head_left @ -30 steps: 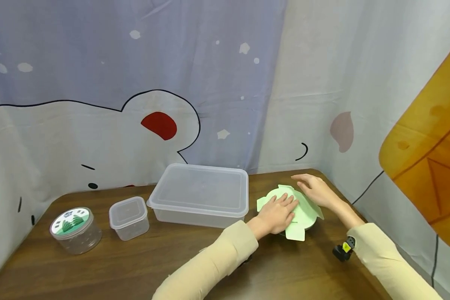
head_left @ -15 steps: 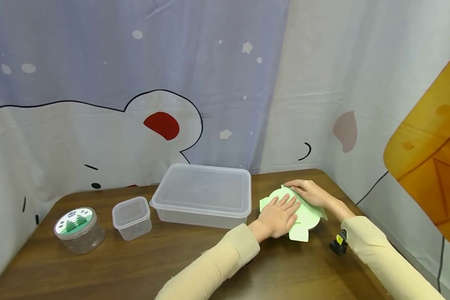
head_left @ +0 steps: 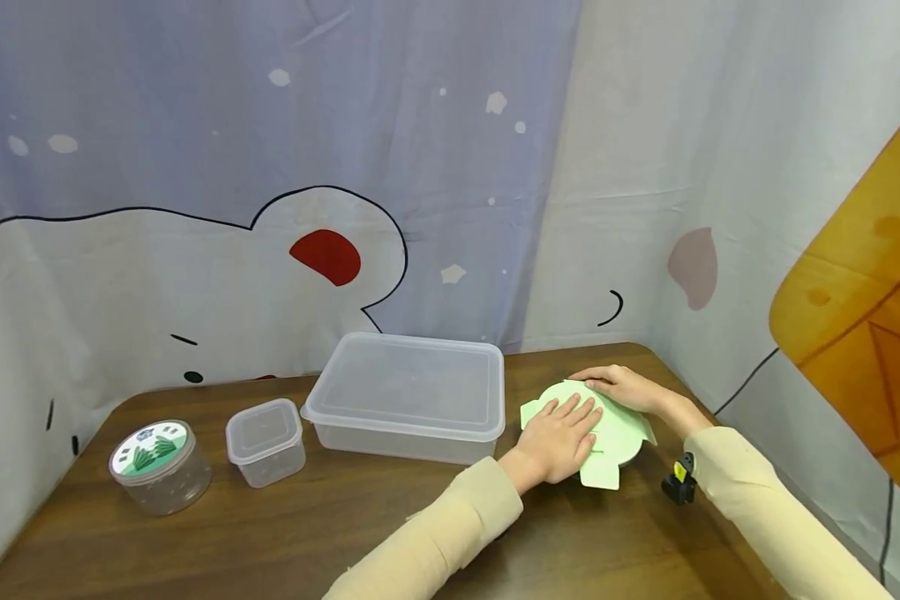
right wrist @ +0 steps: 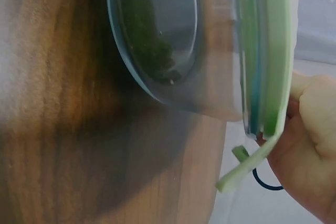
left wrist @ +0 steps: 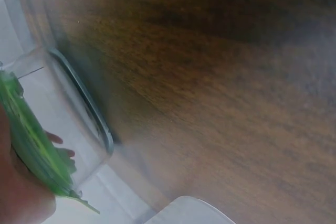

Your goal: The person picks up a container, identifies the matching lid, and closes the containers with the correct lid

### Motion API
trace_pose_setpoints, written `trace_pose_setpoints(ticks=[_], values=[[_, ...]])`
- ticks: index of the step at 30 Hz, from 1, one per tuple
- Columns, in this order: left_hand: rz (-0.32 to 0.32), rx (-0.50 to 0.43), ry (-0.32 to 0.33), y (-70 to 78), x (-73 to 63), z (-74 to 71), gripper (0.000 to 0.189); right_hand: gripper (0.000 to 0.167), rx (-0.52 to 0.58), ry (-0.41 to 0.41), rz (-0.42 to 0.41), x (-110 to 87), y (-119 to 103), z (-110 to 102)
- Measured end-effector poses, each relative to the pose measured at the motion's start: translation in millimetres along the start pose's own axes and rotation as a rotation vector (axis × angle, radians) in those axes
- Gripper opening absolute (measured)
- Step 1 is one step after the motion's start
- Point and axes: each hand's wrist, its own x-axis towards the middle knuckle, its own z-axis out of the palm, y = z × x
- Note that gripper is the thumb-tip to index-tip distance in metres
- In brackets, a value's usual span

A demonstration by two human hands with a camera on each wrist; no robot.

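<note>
A pale green lid [head_left: 613,427] with side flaps sits on a round clear container [right wrist: 218,66] at the table's right side. My left hand [head_left: 557,440] lies flat on top of the lid, its fingers spread. The right hand [head_left: 621,388] bends over the lid's far right edge, and fingertips [left wrist: 54,138] show beyond the container in the left wrist view. One flap [right wrist: 247,169] slants outward in the right wrist view; the near flap [head_left: 600,473] also sticks out. The lid's far rim is partly hidden by the right hand.
A large lidded clear box [head_left: 412,392] stands left of the green lid. Farther left are a small clear box [head_left: 266,442] and a round tub [head_left: 161,467] with a green-and-white label. Printed curtains [head_left: 450,167] hang behind the wooden table [head_left: 270,550].
My right hand has come down and left from above the lid's right side onto its far edge. The left hand stays spread on the lid.
</note>
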Motion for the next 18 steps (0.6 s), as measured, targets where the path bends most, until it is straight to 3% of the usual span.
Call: trace_pose_setpoints(ticks=[10,18], values=[[-0.004,-0.013,0.014,-2.0,-1.4,-3.2,0.049,0.036,0.018,-0.079,-0.042,6.8,2.7,-6.9],[-0.003,-0.028,0.0,-2.6,-3.4,-1.9,0.049,0.041,0.115,-0.136,-0.005,6.5,8.2,-9.4]])
